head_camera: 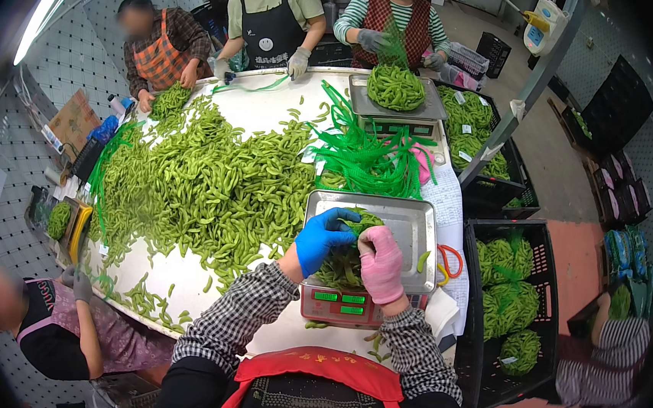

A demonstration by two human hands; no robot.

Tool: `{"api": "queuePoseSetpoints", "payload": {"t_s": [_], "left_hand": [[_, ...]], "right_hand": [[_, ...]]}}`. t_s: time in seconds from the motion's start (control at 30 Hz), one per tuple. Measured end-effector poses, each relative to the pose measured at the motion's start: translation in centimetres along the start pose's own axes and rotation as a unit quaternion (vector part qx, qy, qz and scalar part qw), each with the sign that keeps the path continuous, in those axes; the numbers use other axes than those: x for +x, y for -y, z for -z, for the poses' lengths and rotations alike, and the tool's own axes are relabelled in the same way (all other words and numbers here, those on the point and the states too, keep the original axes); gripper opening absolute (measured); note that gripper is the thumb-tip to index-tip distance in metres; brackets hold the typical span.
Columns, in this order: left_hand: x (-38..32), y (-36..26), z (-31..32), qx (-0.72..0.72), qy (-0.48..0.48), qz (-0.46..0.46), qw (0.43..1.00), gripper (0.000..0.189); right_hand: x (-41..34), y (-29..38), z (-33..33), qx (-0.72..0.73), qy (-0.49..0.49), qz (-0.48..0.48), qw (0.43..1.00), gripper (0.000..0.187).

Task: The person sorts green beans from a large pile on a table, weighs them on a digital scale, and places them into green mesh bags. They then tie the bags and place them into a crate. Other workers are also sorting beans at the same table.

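On the steel tray [378,208] of a red digital scale [318,314] rests a net bag of green soybean pods [340,269]. My left hand [323,241], in a blue glove, pinches the upper part of this bag between thumb and fingers. Opposite it, my right hand [382,263], in a pink knit glove, has its fingers curled closed at the bag's right side. The bag's top lies partly behind both hands. A loose pod [423,261] lies at the tray's right, near scissors with red and yellow handles [449,261].
A large heap of pods [207,189] covers the table's left and middle. Green net sleeves [365,155] lie beyond my scale, before a second scale [394,114] with a filled bag. Black crates [548,313] of bagged pods stand right. Several people work around the table.
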State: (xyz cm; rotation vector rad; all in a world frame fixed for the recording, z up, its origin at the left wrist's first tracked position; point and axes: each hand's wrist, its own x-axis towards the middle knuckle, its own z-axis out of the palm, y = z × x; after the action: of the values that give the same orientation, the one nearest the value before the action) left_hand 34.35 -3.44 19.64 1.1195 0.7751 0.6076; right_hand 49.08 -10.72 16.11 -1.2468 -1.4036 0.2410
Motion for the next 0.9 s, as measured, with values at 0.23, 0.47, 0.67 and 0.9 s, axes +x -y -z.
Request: {"api": "queuePoseSetpoints", "payload": {"t_s": [0.23,0.47,0.67,0.9], "left_hand": [[0.4,1.6,0.8,-0.155,0.012,0.045,0.987,0.028],[0.3,2.5,-0.1,-0.095,-0.059,0.018,0.994,0.02],[-0.6,2.9,-1.9,0.029,-0.073,-0.125,0.989,0.021],[-0.7,2.9,-3.4,0.333,-0.108,-0.353,0.868,0.031]], "right_hand": [[0.2,0.2,0.6,-0.011,0.021,0.028,0.999,0.014],[-0.3,1.4,1.1,-0.073,0.01,0.004,0.997,0.02],[-0.7,1.2,0.8,-0.042,-0.055,-0.075,0.995,0.018],[-0.7,1.6,1.2,-0.105,-0.087,-0.024,0.99,0.013]]}}
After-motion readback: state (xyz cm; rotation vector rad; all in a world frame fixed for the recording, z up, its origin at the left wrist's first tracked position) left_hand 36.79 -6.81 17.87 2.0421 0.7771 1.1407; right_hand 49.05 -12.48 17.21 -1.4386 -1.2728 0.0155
